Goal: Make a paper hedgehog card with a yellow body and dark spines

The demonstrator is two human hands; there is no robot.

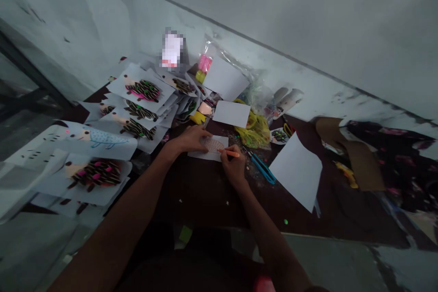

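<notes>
Taking the small paper [212,156] as your clock's centre, it lies flat on the dark counter [201,187] between your hands. Your left hand [192,138] rests on it from nine o'clock, thumb and fingers apart; your right hand [235,164], at four o'clock, pinches an orange pen [232,152], its tip at the right side of a pale orange drawing [214,145].

To mark cleanly, keep the left hand's weight on the paper so it can't skate, clear of the lines you are laying. Let the right hand's heel steady on the counter, pen held near its tip, strokes short and lightly pressed. The light looks dim, so check each line closely. The blue-handled scissors [263,168] sit near at four o'clock; mind your wrist there. The yellow bag [255,133], at two, should stay off the paper.
</notes>
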